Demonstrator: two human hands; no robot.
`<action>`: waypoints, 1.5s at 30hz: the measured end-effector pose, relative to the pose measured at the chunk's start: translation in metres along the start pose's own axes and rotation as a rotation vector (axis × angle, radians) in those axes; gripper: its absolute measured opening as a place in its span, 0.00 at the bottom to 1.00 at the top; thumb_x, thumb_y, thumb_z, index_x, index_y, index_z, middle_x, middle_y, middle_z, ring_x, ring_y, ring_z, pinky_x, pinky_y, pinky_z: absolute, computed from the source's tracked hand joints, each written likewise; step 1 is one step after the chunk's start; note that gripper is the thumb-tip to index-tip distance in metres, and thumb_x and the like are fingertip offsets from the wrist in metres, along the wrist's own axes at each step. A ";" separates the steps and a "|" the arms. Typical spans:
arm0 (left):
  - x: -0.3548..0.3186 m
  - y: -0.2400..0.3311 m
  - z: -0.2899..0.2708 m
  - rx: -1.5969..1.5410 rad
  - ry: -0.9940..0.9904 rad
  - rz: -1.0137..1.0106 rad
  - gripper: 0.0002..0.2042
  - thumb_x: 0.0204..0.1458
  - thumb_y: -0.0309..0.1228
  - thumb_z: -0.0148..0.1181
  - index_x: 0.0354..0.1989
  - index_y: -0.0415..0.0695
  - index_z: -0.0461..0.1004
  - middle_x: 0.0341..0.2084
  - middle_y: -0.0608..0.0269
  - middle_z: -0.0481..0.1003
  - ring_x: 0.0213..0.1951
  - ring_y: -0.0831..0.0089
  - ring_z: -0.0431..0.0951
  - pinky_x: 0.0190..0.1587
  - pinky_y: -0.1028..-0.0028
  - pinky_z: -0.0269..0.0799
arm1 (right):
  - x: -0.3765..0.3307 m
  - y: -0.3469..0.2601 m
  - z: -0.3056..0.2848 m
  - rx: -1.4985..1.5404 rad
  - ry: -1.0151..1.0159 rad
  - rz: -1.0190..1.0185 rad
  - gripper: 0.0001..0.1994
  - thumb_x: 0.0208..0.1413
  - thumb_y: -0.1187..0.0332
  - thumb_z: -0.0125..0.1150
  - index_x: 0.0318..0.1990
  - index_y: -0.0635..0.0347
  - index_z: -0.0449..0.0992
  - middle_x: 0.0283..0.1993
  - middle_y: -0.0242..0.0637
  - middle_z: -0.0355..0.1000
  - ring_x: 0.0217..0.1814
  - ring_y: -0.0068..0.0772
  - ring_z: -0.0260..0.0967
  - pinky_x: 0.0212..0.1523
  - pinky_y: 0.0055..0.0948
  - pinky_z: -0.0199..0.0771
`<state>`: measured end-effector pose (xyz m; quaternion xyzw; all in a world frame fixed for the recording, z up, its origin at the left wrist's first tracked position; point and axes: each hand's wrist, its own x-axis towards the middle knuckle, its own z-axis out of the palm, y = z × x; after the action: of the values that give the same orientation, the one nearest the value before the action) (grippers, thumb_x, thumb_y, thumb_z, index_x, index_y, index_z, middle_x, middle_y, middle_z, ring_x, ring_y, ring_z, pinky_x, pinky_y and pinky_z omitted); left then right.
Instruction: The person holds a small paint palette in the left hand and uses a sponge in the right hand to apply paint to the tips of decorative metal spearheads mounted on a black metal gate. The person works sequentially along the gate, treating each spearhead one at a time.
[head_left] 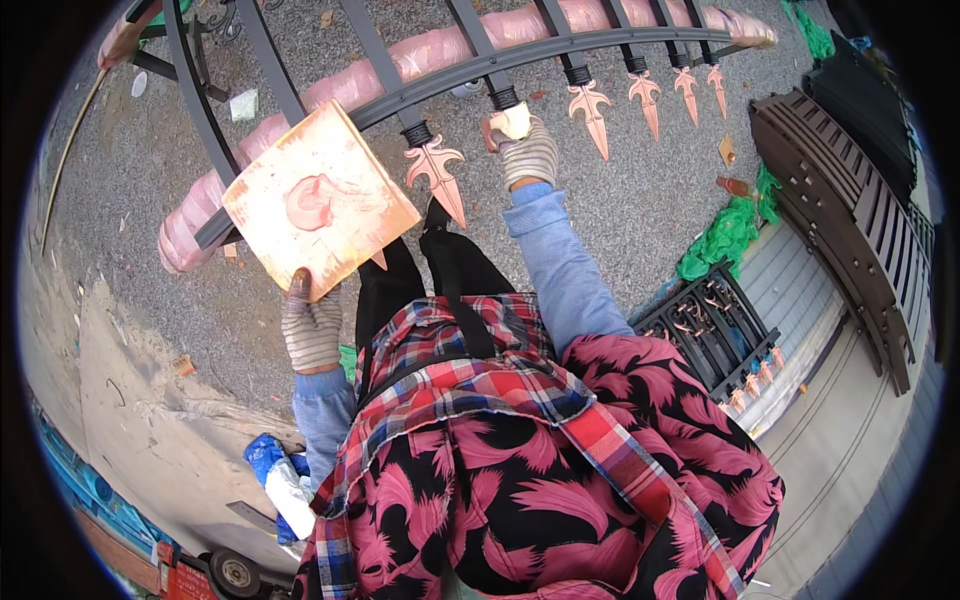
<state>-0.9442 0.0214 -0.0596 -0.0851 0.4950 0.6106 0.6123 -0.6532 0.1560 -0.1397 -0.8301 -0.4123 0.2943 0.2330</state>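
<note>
My left hand (pixel 312 325), in a striped knit glove, grips the lower corner of a square pale board (pixel 368 222) smeared with pinkish paint. A thick pink dab (pixel 311 202) lies at the board's middle. My gloved right hand (pixel 530 158) is closed on a small cream-coloured sponge (pixel 514 121), pressed at the tip of one bar of a dark metal fence panel (pixel 455 70). The spearhead there is mostly hidden by hand and sponge. Beside it, between my hands, points a pink-copper spearhead (pixel 436 174). Several similar spearheads (pixel 589 112) line up to the right.
Pink-wrapped padding (pixel 425 55) runs under the panel's bars. On the right stand stacked dark slatted panels (pixel 835 190), a green plastic sheet (pixel 725 240) and a smaller panel with copper-coloured tips (pixel 712 335). A blue and white bag (pixel 285 488) and a wheel (pixel 234 572) are at lower left.
</note>
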 end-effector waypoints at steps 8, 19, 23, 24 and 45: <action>-0.001 0.001 -0.005 -0.030 0.045 -0.021 0.29 0.39 0.24 0.62 0.51 0.36 0.56 0.46 0.55 0.64 0.49 0.63 0.66 0.52 0.64 0.63 | 0.004 -0.014 -0.013 -0.006 -0.062 0.122 0.18 0.30 0.64 0.67 0.33 0.62 0.73 0.30 0.42 0.73 0.32 0.41 0.71 0.34 0.32 0.69; 0.001 0.004 -0.007 -0.042 0.005 -0.039 0.30 0.38 0.24 0.62 0.51 0.36 0.56 0.47 0.55 0.64 0.50 0.63 0.65 0.53 0.65 0.62 | 0.019 -0.004 -0.031 -0.124 0.042 -0.050 0.22 0.30 0.64 0.68 0.36 0.64 0.71 0.32 0.43 0.72 0.35 0.40 0.70 0.35 0.31 0.69; 0.003 0.003 -0.001 -0.040 -0.021 -0.048 0.30 0.38 0.23 0.63 0.51 0.37 0.56 0.47 0.56 0.64 0.49 0.63 0.65 0.52 0.65 0.62 | 0.039 0.010 -0.021 -0.199 0.136 0.050 0.20 0.32 0.62 0.66 0.35 0.62 0.72 0.33 0.45 0.72 0.36 0.43 0.69 0.37 0.35 0.69; 0.004 0.003 -0.002 -0.044 -0.020 -0.049 0.30 0.38 0.23 0.63 0.51 0.37 0.56 0.47 0.56 0.64 0.49 0.63 0.65 0.52 0.65 0.62 | 0.043 0.011 -0.026 -0.131 0.125 0.099 0.19 0.33 0.63 0.66 0.35 0.61 0.72 0.34 0.45 0.71 0.38 0.45 0.69 0.38 0.35 0.69; 0.001 0.005 -0.006 -0.036 -0.012 -0.036 0.29 0.39 0.24 0.62 0.52 0.36 0.56 0.47 0.55 0.64 0.50 0.64 0.65 0.53 0.65 0.61 | 0.014 0.000 -0.019 -0.282 0.145 -0.123 0.20 0.32 0.62 0.66 0.35 0.61 0.72 0.33 0.46 0.71 0.35 0.46 0.69 0.35 0.36 0.69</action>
<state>-0.9513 0.0191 -0.0610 -0.1010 0.4787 0.6089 0.6244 -0.6336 0.1649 -0.1296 -0.8469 -0.4815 0.1579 0.1610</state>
